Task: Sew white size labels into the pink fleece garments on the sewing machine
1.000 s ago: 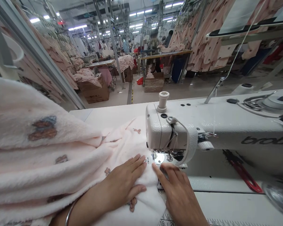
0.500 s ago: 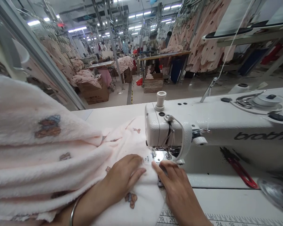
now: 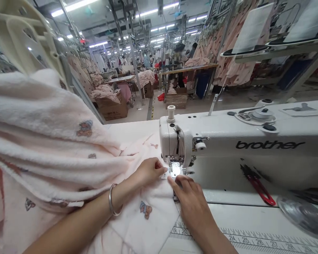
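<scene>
A pale pink fleece garment [image 3: 58, 148] with small bear prints is heaped over the left of the sewing table and runs under the needle of a white Brother sewing machine [image 3: 254, 148]. My left hand [image 3: 148, 171], a bangle on its wrist, has its fingers curled in a pinch on a small white size label [image 3: 164, 175] at the fabric edge beside the presser foot [image 3: 175, 168]. My right hand [image 3: 189, 201] lies on the fabric just in front of the foot, index finger stretched toward the label, holding nothing.
A printed ruler [image 3: 241, 240] runs along the table's front edge. Red thread snips [image 3: 257, 183] lie under the machine arm. A cream plastic frame [image 3: 23, 38] stands at upper left. Beyond are cardboard boxes [image 3: 113, 107], other sewing tables and hanging pink garments [image 3: 228, 46].
My left hand went from lying flat on the fabric to a curled pinch on the label near the foot. The view shifted, so the machine sits further left. My right hand barely moved.
</scene>
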A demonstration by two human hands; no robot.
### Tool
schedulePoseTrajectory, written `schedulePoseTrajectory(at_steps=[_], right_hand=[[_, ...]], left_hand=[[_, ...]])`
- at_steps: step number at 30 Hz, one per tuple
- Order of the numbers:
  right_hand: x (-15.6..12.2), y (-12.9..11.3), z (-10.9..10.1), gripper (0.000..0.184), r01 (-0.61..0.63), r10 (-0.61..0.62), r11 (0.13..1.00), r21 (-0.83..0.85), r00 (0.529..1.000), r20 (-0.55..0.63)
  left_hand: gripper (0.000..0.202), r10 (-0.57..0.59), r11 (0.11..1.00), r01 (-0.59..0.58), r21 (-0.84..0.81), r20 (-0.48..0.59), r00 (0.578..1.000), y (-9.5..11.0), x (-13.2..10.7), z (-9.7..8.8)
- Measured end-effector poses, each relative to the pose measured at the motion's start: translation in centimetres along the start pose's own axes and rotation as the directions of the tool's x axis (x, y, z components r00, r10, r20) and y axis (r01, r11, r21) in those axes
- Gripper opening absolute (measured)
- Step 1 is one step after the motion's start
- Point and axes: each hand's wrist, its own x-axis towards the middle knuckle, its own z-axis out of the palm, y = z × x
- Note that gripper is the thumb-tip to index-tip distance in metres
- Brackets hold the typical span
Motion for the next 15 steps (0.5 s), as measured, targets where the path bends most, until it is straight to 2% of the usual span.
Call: schedulePoseTrajectory(at_steps=[4,10,15], right_hand=[[-0.1,0.0,0.1,0.067,-0.014,0.015,0.999,0.034,1.0,-0.015],[-0.4,0.5,-0.1,0.061,-0.097,0.1,0.99,0.102,0.995,-0.026],[-0.5,0.7,-0.2,0.075,-0.076,0.07,0.994,0.085,0.995,0.07]], left_hand=[[0.025,-0.012,0.996,0.014,-0.085,0.03,0.999,-0.6,0.1,0.4],[0.029,-0.028,0.979,0.043,-0.2,0.081,0.996,-1.4,0.5,0.3],[0.024,-0.042,0.973,0.064,-0.222,0.102,0.994,-1.5,0.7,0.2]])
